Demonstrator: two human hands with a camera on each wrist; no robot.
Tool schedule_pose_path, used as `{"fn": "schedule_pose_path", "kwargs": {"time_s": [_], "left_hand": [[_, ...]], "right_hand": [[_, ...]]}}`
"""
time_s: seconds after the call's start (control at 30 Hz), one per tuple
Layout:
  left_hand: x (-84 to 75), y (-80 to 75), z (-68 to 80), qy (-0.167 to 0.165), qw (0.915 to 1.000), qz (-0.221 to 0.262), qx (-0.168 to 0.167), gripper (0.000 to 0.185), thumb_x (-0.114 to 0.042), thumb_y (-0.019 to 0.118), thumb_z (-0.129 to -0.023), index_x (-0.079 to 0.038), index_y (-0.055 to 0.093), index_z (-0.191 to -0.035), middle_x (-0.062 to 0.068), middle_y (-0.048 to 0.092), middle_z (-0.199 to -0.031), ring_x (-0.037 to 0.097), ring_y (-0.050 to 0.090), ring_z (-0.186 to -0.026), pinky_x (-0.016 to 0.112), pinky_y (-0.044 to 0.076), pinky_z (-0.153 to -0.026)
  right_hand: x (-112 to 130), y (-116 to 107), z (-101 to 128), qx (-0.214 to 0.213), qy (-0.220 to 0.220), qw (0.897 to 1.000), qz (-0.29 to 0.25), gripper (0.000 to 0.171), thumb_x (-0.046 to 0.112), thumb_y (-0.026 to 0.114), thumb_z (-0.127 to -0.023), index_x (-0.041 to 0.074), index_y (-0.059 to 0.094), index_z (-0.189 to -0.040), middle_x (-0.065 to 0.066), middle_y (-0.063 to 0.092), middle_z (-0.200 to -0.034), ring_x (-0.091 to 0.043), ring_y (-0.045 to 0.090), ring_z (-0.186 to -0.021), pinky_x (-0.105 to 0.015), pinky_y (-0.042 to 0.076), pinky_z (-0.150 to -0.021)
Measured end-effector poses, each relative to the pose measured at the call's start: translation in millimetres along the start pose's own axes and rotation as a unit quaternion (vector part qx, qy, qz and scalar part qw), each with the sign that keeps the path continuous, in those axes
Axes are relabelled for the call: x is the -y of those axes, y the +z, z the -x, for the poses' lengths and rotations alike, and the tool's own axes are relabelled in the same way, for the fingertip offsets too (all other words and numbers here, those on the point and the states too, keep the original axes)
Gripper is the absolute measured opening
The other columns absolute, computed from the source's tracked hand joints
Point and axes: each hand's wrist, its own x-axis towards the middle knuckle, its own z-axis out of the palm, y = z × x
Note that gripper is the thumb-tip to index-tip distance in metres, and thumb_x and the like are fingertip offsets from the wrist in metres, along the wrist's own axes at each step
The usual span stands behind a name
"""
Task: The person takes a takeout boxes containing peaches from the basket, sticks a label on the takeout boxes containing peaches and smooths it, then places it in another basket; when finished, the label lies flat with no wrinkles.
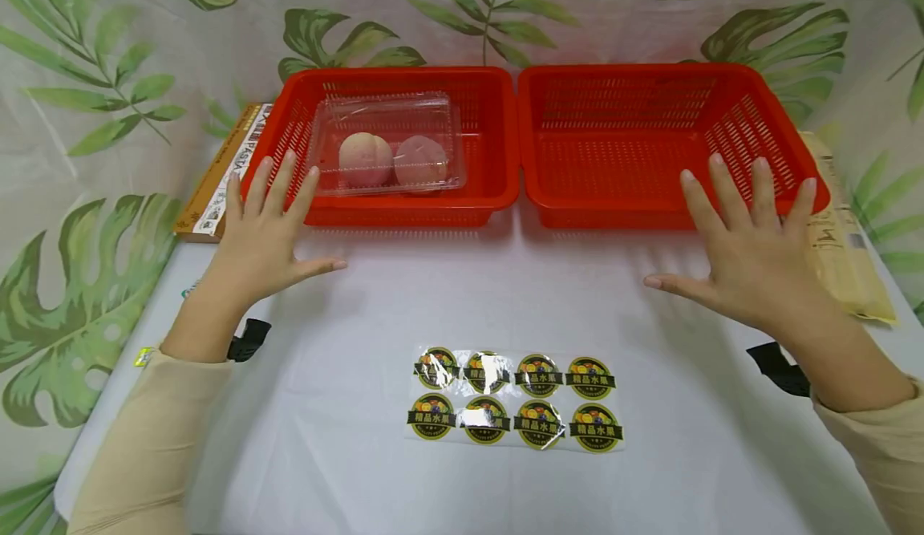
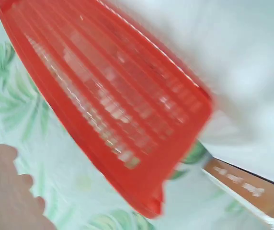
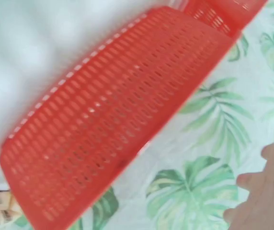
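Observation:
Both hands hover palm down with fingers spread, holding nothing. The left hand (image 1: 263,238) is in front of the left red basket (image 1: 491,198), its fingertips overlapping the basket's front left corner in the head view. Inside that basket sits a clear plastic clamshell box (image 1: 332,122) with two pinkish peaches (image 1: 364,160) visible through it. My right hand (image 1: 758,262) is near the front right of the right red basket (image 1: 613,154), which shows nothing inside. A sheet of round fruit stickers (image 1: 515,399) lies on the table between the forearms.
A brown and white pasta box (image 1: 224,174) stands left of the left basket. To the right of the other basket lies a yellowish plastic-wrapped pack (image 1: 844,238). Leaf-patterned cloth (image 1: 491,14) hangs behind the white table (image 1: 462,294). A small yellow-green item (image 1: 144,356) lies by the left sleeve.

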Motion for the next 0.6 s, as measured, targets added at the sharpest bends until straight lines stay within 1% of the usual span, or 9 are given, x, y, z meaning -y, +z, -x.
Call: {"fn": "schedule_pose_path", "kwargs": {"time_s": [0.1,0.17,0.23,0.27,0.33,0.37,0.43,0.5,0.6], "left_hand": [[11.6,5.0,2.9,-0.023,0.9986,0.028,-0.039,0.112,-0.057,0.066,-0.069,-0.013,-0.003,-0.145,0.009,-0.017,-0.147,0.032,-0.014,-0.132,0.054,-0.014,-0.1],[19.1,10.4,3.6,-0.041,0.9953,0.052,-0.071,0.111,-0.054,0.068,-0.07,-0.014,-0.004,-0.145,0.008,-0.015,-0.147,0.031,-0.013,-0.132,0.052,-0.011,-0.101],[25.0,17.7,3.6,-0.062,0.9879,0.087,-0.112,0.107,-0.051,0.067,-0.072,-0.016,-0.003,-0.145,0.007,-0.013,-0.148,0.03,-0.011,-0.132,0.052,-0.008,-0.102],[27.3,21.6,3.3,-0.072,0.9828,0.106,-0.133,0.104,-0.05,0.066,-0.074,-0.016,-0.003,-0.145,0.008,-0.012,-0.148,0.028,-0.01,-0.133,0.051,-0.006,-0.103],[29.9,29.4,2.2,-0.109,0.967,0.157,-0.168,0.098,-0.05,0.063,-0.077,-0.018,0.0,-0.145,0.005,-0.008,-0.148,0.024,-0.009,-0.133,0.052,0.0,-0.104],[30.3,32.9,1.4,-0.13,0.9557,0.19,-0.183,0.094,-0.049,0.062,-0.078,-0.019,0.003,-0.145,0.004,-0.006,-0.148,0.021,-0.007,-0.133,0.052,0.004,-0.104],[30.4,38.3,-0.7,-0.179,0.9271,0.263,-0.199,0.088,-0.047,0.06,-0.08,-0.021,0.006,-0.145,0.001,-0.004,-0.148,0.015,-0.004,-0.132,0.048,0.01,-0.105],[30.0,41.6,-2.9,-0.228,0.8916,0.335,-0.203,0.083,-0.044,0.059,-0.082,-0.025,0.008,-0.144,-0.003,0.0,-0.146,0.013,0.003,-0.132,0.044,0.017,-0.105],[30.4,44.3,-5.9,-0.273,0.8371,0.43,-0.199,0.078,-0.038,0.059,-0.084,-0.027,0.009,-0.143,-0.002,0.006,-0.144,0.017,0.016,-0.131,0.037,0.026,-0.102]], "right_hand": [[2.2,-5.1,-8.2,-0.075,-0.035,0.996,-0.011,0.109,0.077,0.045,-0.069,0.016,-0.004,-0.145,-0.011,-0.012,-0.148,-0.041,-0.016,-0.129,-0.061,-0.017,-0.093],[5.4,-7.6,-16.6,-0.149,-0.072,0.986,-0.03,0.103,0.079,0.035,-0.07,0.019,-0.003,-0.145,-0.009,-0.008,-0.149,-0.039,-0.012,-0.13,-0.061,-0.012,-0.096],[10.3,-8.4,-26.6,-0.231,-0.108,0.965,-0.058,0.096,0.077,0.031,-0.073,0.022,0.0,-0.145,-0.006,-0.002,-0.149,-0.037,-0.007,-0.132,-0.059,-0.007,-0.099],[13.2,-8.8,-32.3,-0.263,-0.122,0.954,-0.074,0.093,0.074,0.035,-0.075,0.022,0.003,-0.145,-0.005,0.001,-0.149,-0.036,-0.004,-0.132,-0.057,-0.005,-0.101],[20.3,-9.6,-44.1,-0.311,-0.143,0.933,-0.113,0.089,0.069,0.043,-0.077,0.023,0.008,-0.144,-0.004,0.007,-0.148,-0.034,0.001,-0.132,-0.053,-0.001,-0.103],[23.9,-9.6,-49.7,-0.327,-0.151,0.924,-0.132,0.088,0.066,0.047,-0.077,0.022,0.01,-0.144,-0.004,0.009,-0.148,-0.033,0.003,-0.132,-0.052,0.0,-0.104],[31.1,-9.7,-61.3,-0.348,-0.165,0.907,-0.17,0.087,0.062,0.051,-0.078,0.018,0.013,-0.143,-0.007,0.013,-0.146,-0.032,0.007,-0.132,-0.048,0.005,-0.105],[38.4,-8.5,-72.9,-0.361,-0.177,0.892,-0.208,0.087,0.058,0.054,-0.078,0.011,0.016,-0.14,-0.011,0.016,-0.144,-0.031,0.011,-0.131,-0.045,0.011,-0.106],[50.6,-7.1,-89.9,-0.359,-0.189,0.874,-0.266,0.088,0.055,0.057,-0.079,0.002,0.017,-0.136,-0.015,0.017,-0.142,-0.028,0.012,-0.131,-0.04,0.017,-0.105]]}}
